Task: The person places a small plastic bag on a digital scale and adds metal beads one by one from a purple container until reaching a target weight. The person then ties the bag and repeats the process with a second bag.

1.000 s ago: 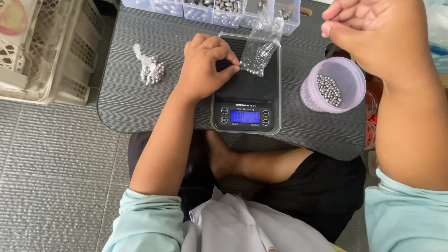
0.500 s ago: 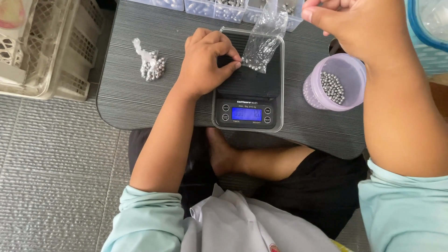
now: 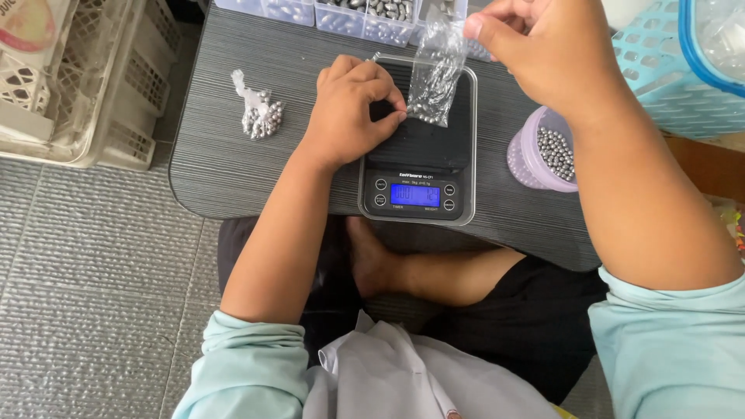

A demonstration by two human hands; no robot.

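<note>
A: Two hands on one bag (image 3: pixel 436 74) now. The right hand (image 3: pixel 543 50), top right of the frame, pinches the clear bag's mouth and holds it upright over the scale (image 3: pixel 419 147).

B: And the left hand (image 3: pixel 349 109)?

A: Upper centre, fingers curled, thumb and forefinger pinched at the bag's lower corner, where the small metal balls sit. Whether a ball is between the fingertips, I cannot tell.

B: What changed in the last second?

A: A second ago the right hand was up at the top right edge, apart from the bag, which leaned on the scale with only the left hand at it. Since then the right hand has come down and in, and has taken the top. The left hand has hardly shifted.

B: So the bag's bottom rests on the scale?

A: It looks so, touching the platform near its top edge; the blue display is lit.

B: Other things?

A: A lilac cup (image 3: pixel 543 151) of balls just right of the scale, a tied bag of balls (image 3: pixel 260 112) at upper left on the table (image 3: pixel 233 171), a blue basket (image 3: pixel 667 70) at far right.
</note>
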